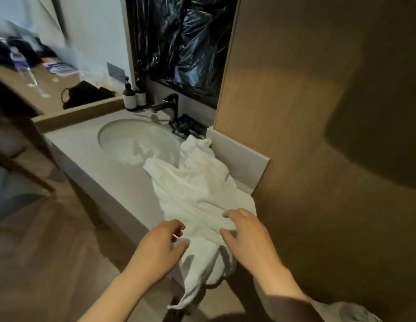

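White towel (197, 196) on counter (104, 168), sink (132, 138) beside (faucet (170, 105) behind), hands (160, 247) near.

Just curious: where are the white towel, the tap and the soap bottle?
white towel (202, 189), head view, middle of the cloth.
tap (173, 108), head view, its upright body.
soap bottle (129, 101), head view, its label.

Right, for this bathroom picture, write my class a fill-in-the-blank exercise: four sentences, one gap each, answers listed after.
1. The left hand and the right hand reach for a towel whose colour is ____.
2. The towel lies on the countertop, one corner over the rim of the ____.
3. Beside the faucet stand ____ pump bottles.
4. The plastic sheet above the faucet is ____.
Missing words: white; sink; two; black.
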